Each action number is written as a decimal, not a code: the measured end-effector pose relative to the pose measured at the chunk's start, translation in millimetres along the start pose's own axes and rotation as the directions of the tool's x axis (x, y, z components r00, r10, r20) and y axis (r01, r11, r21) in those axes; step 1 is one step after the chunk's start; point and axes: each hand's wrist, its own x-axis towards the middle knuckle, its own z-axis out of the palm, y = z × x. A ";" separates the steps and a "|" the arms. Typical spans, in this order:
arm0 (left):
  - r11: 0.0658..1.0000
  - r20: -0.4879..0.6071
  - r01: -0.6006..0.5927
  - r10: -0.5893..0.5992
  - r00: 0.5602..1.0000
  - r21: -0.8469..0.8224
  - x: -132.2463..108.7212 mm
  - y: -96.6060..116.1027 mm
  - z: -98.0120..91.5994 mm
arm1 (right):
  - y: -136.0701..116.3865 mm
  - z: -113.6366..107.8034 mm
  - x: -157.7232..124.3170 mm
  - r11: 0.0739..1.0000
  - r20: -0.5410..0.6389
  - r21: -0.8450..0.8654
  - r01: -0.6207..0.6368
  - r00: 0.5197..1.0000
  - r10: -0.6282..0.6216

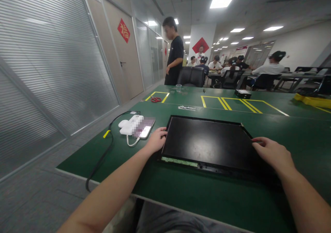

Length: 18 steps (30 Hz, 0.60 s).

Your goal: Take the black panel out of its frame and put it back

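A flat black screen panel (209, 141) lies on the green table (181, 191) in front of me, with a strip of green circuit board along its near edge. My left hand (156, 140) grips the panel's left edge, fingers curled over it. My right hand (272, 153) rests on the panel's right side, fingers bent down onto its surface and edge.
Left of the panel lie a phone (144, 128), white chargers (128, 126) and a black cable (103, 157) hanging over the table's edge. Farther back are red scissors (156, 99), a clear cup (178, 87), a small black box (243, 93) and yellow tape outlines. A person in black (174, 53) stands behind; others sit beyond.
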 end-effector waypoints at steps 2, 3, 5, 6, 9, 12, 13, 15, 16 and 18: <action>0.999 -0.001 -0.011 0.011 1.000 0.043 0.6 0.0 0.3 | -0.3 -0.2 0.1 1.000 0.000 -0.002 0.005 1.000 -0.005; 0.998 0.000 -0.019 0.019 1.000 0.057 1.1 -0.3 0.5 | -0.7 -0.3 -0.1 1.000 0.003 -0.003 0.005 1.000 -0.005; 0.997 0.003 -0.037 0.037 0.999 0.073 2.1 -1.2 1.0 | -1.7 -0.7 -1.0 1.000 0.009 -0.007 0.001 1.000 -0.001; 0.996 0.005 -0.049 0.049 0.999 0.079 2.6 -1.5 1.2 | -2.3 -0.8 -1.5 1.000 0.012 -0.010 -0.002 1.000 0.002; 0.990 0.006 -0.082 0.082 0.997 0.118 3.5 -1.1 0.7 | -3.4 -0.6 -3.1 1.000 0.019 -0.023 -0.010 1.000 0.010; 0.981 0.017 -0.087 0.086 0.996 0.174 3.7 1.7 -0.5 | -3.5 -0.2 -3.5 0.999 0.027 -0.032 -0.011 1.000 0.012; 0.979 0.022 -0.086 0.083 0.996 0.185 3.7 2.9 -0.9 | -3.4 -0.2 -3.3 0.999 0.027 -0.032 -0.009 1.000 0.010; 0.979 0.025 -0.082 0.078 0.997 0.186 3.6 5.1 -1.5 | -3.3 -0.2 -2.8 0.999 0.026 -0.031 -0.009 1.000 0.010; 0.980 0.024 -0.080 0.077 0.997 0.182 3.5 5.9 -1.7 | -3.3 -0.2 -2.6 1.000 0.027 -0.030 -0.009 1.000 0.009; 0.979 0.026 -0.080 0.076 0.997 0.189 3.2 7.1 -1.9 | -3.4 0.1 -2.3 1.000 0.030 -0.028 -0.011 0.999 0.012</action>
